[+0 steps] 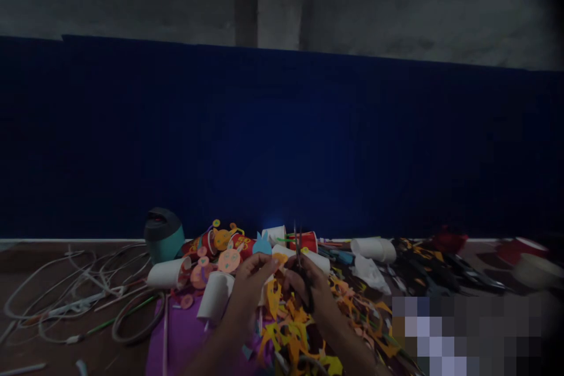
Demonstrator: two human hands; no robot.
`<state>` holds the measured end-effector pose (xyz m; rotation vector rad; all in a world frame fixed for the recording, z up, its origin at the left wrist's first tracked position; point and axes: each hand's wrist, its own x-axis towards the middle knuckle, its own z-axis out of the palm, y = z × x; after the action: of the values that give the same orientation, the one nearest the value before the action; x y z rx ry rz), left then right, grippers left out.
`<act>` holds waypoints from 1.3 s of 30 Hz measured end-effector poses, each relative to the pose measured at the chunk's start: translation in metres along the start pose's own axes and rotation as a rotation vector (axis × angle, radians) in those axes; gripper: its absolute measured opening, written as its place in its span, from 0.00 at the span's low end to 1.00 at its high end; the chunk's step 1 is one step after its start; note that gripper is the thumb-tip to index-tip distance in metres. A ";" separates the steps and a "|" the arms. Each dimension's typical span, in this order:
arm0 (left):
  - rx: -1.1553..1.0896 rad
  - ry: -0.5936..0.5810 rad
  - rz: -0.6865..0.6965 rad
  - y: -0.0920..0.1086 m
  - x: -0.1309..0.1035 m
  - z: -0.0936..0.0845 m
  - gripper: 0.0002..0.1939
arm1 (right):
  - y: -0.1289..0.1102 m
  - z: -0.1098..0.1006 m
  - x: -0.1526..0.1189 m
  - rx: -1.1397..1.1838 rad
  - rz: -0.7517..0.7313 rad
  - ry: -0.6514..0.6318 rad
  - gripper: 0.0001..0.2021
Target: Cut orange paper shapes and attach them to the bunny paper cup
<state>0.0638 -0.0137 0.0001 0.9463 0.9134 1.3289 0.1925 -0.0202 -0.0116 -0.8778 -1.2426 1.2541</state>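
Note:
Near the middle of the table, my left hand [254,276] pinches a small orange paper piece [279,258] between thumb and fingers. Close beside it, my right hand [312,283] is wrapped round a pair of scissors [298,249], whose blades point up and away from me. The paper lies next to the blades; I cannot tell whether they touch it. Below both hands spreads a heap of yellow and orange paper scraps [291,335]. A blue paper cutout [262,244] shows just beyond my left hand, and a white paper cup [215,296] lies to its left.
Purple paper [176,329] lies at the front left. Further left are a tangled white cable [44,282] and a teal, dark-topped container [164,235]. Decorated cups with round paper faces [229,259] line the back. White cups [373,249] and crumpled white material [371,273] lie right. A blue partition [282,141] stands behind.

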 end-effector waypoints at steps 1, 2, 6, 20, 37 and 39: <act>-0.105 0.033 -0.039 -0.001 0.000 0.001 0.10 | 0.001 0.002 -0.001 -0.031 -0.007 -0.022 0.13; -0.184 0.066 -0.061 -0.003 -0.001 0.001 0.10 | 0.003 0.005 -0.003 -0.059 -0.007 -0.048 0.13; -0.300 0.149 -0.071 -0.010 -0.002 0.003 0.09 | 0.011 0.015 -0.008 -0.068 0.036 -0.111 0.13; -0.211 0.120 -0.103 -0.023 -0.009 0.006 0.14 | 0.029 0.016 -0.009 -0.017 -0.046 -0.132 0.12; -0.230 0.187 -0.060 -0.017 -0.011 0.009 0.10 | 0.032 0.017 -0.011 -0.061 -0.041 -0.015 0.12; -0.215 0.186 -0.081 -0.018 -0.010 0.008 0.10 | 0.030 0.018 -0.011 -0.039 -0.016 -0.032 0.12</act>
<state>0.0770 -0.0240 -0.0136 0.6223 0.9177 1.4306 0.1701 -0.0289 -0.0399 -0.8766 -1.3011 1.2391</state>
